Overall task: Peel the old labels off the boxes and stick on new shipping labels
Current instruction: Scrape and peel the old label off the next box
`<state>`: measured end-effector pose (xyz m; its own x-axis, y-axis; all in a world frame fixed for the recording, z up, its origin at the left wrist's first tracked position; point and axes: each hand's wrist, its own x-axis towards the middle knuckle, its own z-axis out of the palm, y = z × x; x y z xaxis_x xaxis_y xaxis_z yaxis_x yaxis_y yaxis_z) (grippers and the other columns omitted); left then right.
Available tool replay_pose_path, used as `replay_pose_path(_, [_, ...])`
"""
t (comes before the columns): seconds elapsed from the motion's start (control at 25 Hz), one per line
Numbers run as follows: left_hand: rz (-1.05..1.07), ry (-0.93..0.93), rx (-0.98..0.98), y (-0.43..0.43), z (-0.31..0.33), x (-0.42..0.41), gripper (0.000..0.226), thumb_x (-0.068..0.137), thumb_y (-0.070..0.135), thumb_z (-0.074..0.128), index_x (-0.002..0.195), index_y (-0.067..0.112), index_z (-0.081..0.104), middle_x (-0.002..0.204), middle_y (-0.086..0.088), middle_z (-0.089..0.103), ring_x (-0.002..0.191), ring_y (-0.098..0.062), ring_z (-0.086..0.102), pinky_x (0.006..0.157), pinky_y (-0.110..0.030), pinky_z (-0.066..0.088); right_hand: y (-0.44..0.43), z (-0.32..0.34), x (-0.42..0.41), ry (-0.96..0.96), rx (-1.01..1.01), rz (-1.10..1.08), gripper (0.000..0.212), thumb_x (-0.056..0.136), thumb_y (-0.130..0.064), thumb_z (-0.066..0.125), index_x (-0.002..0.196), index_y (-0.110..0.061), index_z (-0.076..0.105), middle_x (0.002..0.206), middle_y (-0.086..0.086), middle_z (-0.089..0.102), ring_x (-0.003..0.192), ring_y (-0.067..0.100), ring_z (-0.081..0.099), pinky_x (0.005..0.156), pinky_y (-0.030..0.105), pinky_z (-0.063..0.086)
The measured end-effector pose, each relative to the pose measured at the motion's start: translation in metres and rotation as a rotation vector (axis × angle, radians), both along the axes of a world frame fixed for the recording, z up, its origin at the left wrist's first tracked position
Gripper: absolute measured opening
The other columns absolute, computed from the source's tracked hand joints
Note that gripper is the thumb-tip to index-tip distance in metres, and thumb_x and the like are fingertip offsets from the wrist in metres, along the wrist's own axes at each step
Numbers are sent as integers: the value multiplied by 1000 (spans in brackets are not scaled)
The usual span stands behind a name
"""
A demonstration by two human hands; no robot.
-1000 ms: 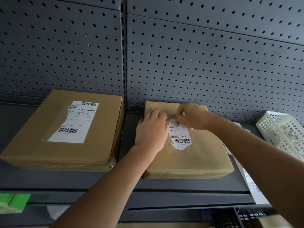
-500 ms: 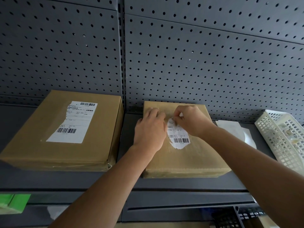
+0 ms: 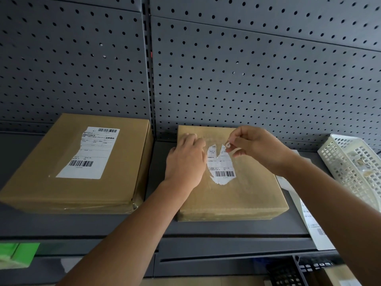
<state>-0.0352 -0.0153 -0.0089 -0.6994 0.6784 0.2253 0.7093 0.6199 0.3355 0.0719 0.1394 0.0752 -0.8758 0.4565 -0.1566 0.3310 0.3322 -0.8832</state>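
Roughly, I logged: label (image 3: 221,166), ragged, part stuck on the right box (image 3: 237,199). My right hand (image 3: 259,147) pinched a peeled scrap (image 3: 228,145) above it; left hand (image 3: 185,159) lay flat, steadying the box. Left box (image 3: 61,182) bore a second label (image 3: 90,153), mostly whole. New labels: none stuck, I judged.

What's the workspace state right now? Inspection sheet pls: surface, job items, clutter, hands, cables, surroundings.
Surface: grey metal shelf, two boxes side by side, apart.
Job's things: left box, its left label torn along one edge; right box, its old label partly gone, notched at top; printed sheet lying right of that box.
Clutter: white basket at right, scraps inside; green object lower left.
Hands: left hand rests on right box beside the old label; right hand pinches a label scrap.
Cables: nothing seen.
Surroundings: grey pegboard behind.
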Motion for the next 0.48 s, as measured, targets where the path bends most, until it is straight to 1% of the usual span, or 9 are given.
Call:
replay_pose_path(0.12, [4,5,12,0,-1,0,32,99,25,42,125,21,60,134,3,52,136,-15,40,89,-41,55,4,-3,-8,30,26,-98,29,91,-25,69,92,2,61,85,12,74,78,21,72,73,30,60])
replay_pose_path(0.2, [1,10,14,0,0,0,34,99,27,39,126,22,59,135,3,51,136,-14,41,89,-40,55,9,-10,-13,13,104,-109,24,90,-19,70,89,1,58,78,9,75,73,23,73,72,34,61])
replay_pose_path(0.24, [0,14,12,0,0,1,35,99,28,37,127,22,59,136,3,51,136,-14,40,90,-40,55,11,-13,-16,-7,140,-106,18,92,-15,68,88,-1,57,76,7,75,71,23,74,73,37,61])
replay_pose_path(0.28, [-1,16,10,0,0,1,37,99,28,36,127,22,58,136,4,50,136,-13,40,90,-39,54,13,-15,-17,-33,177,-98,12,94,-11,64,88,-3,58,76,6,75,68,22,74,72,37,60])
replay_pose_path(0.32, [-2,19,11,0,1,1,38,99,29,34,127,22,58,136,4,50,136,-13,40,90,-39,54,14,-16,-18,-59,215,-86,6,95,-8,59,89,-6,59,75,5,75,65,20,73,69,32,59])
replay_pose_path(0.36, [-2,17,14,0,1,2,39,98,30,32,126,23,59,135,4,50,135,-13,40,90,-39,54,15,-16,-18,-85,267,-74,9,96,-5,55,90,-8,61,75,5,74,63,17,72,64,25,56])
replay_pose_path(0.4, [-2,13,20,0,2,2,40,97,30,31,125,23,59,135,4,51,135,-13,40,89,-39,54,15,-16,-19,-109,326,-57,16,96,-3,50,90,-10,62,74,5,73,62,14,71,61,19,53])
replay_pose_path(0.48, [-1,6,27,0,1,2,40,97,30,31,124,23,60,134,5,51,136,-13,39,88,-39,53,16,-18,-20,-151,437,-8,28,93,-1,43,89,-16,65,71,2,72,59,7,65,59,15,49])
